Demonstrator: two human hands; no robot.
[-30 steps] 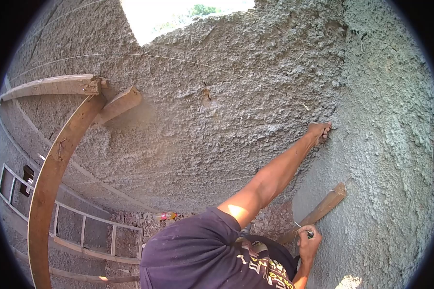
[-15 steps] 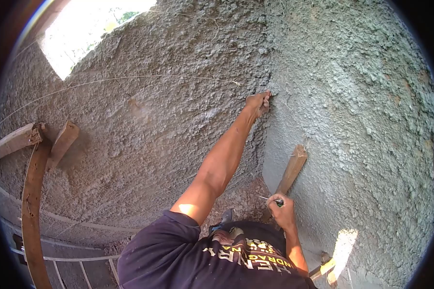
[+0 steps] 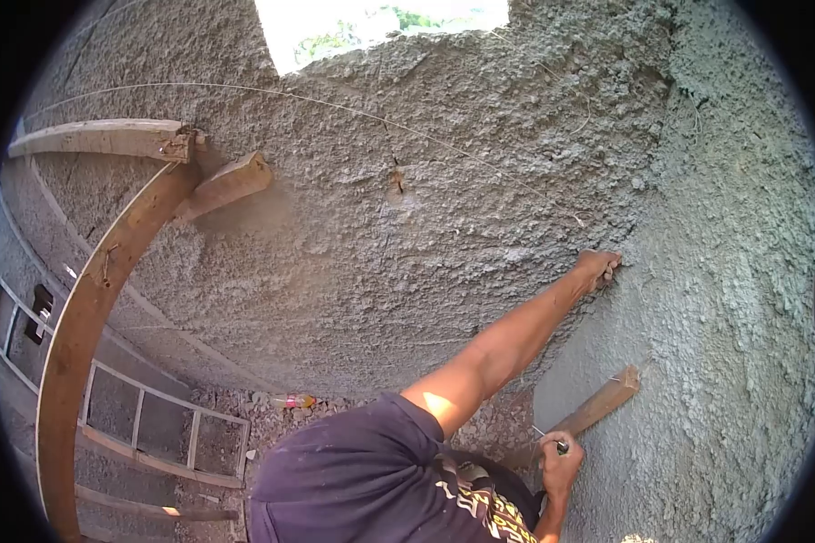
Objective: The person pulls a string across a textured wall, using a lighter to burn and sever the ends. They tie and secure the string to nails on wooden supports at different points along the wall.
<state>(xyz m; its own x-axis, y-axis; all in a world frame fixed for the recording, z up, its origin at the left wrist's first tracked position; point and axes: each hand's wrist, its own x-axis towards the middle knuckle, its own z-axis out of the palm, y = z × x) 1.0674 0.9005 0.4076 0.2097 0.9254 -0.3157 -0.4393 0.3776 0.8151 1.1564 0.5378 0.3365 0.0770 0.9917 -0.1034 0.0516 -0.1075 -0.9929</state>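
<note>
My left hand (image 3: 599, 269) reaches out with the arm straight to the corner where two rough walls meet. Its fingers are closed against the wall; whatever they pinch is too small to make out. Lower down, near my body, my right hand (image 3: 561, 457) is wrapped round a small tool (image 3: 562, 446) with a dark end and a thin metal tip that points left. Most of the tool is hidden by the fingers. Right behind that hand, a wooden post (image 3: 598, 405) leans with its upper end at the right wall (image 3: 733, 362).
A string (image 3: 371, 116) runs slack across the rough front wall (image 3: 353, 244), below a bright opening (image 3: 389, 23). On the left stand wooden beams (image 3: 109, 271) and a ladder-like frame (image 3: 167, 412). Rubble and a coloured wrapper (image 3: 294, 401) lie on the floor.
The view has turned left, so the corner, both arms and the post appear farther right and lower. My left hand stays at the corner, and my right hand keeps hold of the tool.
</note>
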